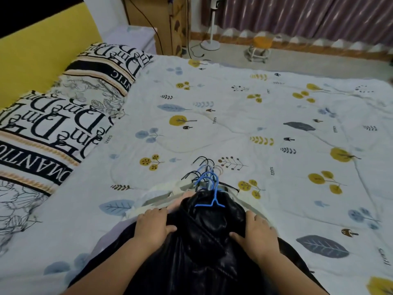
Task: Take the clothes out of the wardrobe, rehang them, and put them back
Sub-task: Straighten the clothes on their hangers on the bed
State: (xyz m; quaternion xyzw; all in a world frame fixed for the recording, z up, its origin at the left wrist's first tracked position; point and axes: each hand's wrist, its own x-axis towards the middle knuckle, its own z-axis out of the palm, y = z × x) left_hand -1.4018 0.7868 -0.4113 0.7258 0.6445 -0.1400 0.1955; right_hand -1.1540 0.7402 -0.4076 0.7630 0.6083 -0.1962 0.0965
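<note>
while pillows (63, 99) flank the bed (276, 116), both hands' grip holds the black jacket (204, 248)

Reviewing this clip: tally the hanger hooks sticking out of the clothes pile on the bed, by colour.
Blue hooks: 3
Black hooks: 3
Pale pinkish hooks: 1, faint
Total: 7; the hooks overlap, so this is approximate.
Both the left hand and the right hand grip the black jacket on top of the pile.
</note>
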